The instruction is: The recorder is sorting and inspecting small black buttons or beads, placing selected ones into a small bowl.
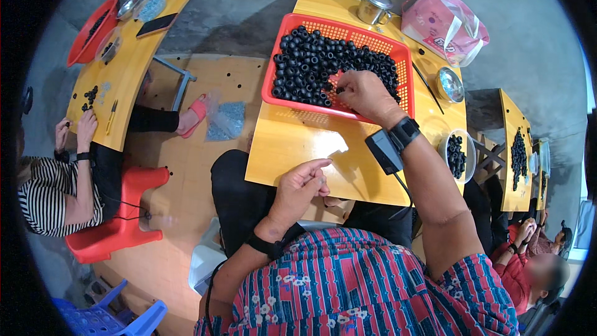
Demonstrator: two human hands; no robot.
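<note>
A red plastic basket (268,81) on my yellow table holds a heap of small black ring-shaped pieces (305,65) with round holes. My right hand (368,96) reaches into its near side, fingers bent down and pinched at a black piece (339,90); the fingertips are partly hidden. Some red basket floor shows beside them. My left hand (301,186) hovers over the table's near left edge, apart from the basket. Its index finger points out, the other fingers curl loosely, and no object shows in it.
On my table are a clear tub (457,155) of black pieces, a thin black rod (428,87), a metal bowl (450,84), a lidded metal mug (375,7) and a pink bag (444,25). A cabled black box (384,151) hangs by my right wrist. Other people work at tables on both sides.
</note>
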